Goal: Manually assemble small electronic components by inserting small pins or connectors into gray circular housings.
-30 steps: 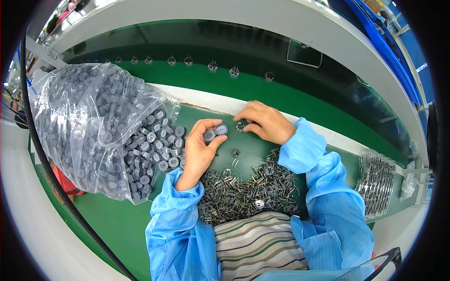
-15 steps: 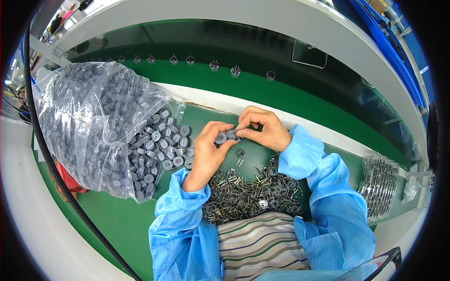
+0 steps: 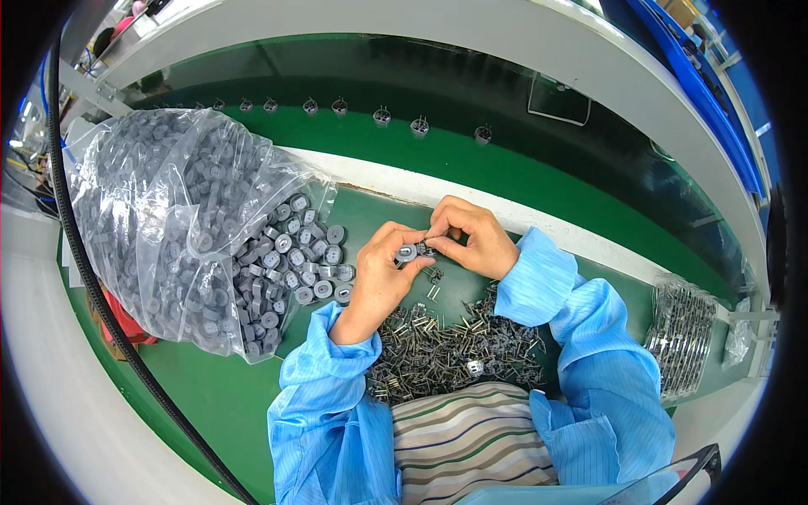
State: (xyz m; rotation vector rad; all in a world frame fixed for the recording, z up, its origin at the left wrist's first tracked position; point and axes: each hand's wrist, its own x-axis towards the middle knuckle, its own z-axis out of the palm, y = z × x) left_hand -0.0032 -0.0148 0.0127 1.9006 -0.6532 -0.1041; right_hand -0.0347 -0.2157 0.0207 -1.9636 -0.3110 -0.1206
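Over the green bench, my left hand (image 3: pixel 377 273) pinches a grey round plastic housing (image 3: pixel 406 253) between thumb and fingers. My right hand (image 3: pixel 476 240) meets it from the right, its thumb and fingertips closed around a small dark part with metal pins (image 3: pixel 427 249). Both pieces touch or nearly touch; the fingers partly cover them, so I cannot tell whether they are joined. Just below the fingertips lie a few loose pin parts (image 3: pixel 433 284). A large pile of dark pin parts (image 3: pixel 454 358) spreads between my forearms.
At left, a clear plastic bag (image 3: pixel 181 210) spills grey round housings (image 3: pixel 290 261) onto the bench. Beyond a white ledge (image 3: pixel 379 182), several pinned grey pieces stand in a row on a green belt (image 3: pixel 337 139). Packed metal-pinned parts (image 3: pixel 682 341) lie at right. A black cable (image 3: pixel 109 303) crosses the left side.
Both hands stay together, with the left slightly further right and the grey housing turned a little. The row on the green belt has shifted slightly left.
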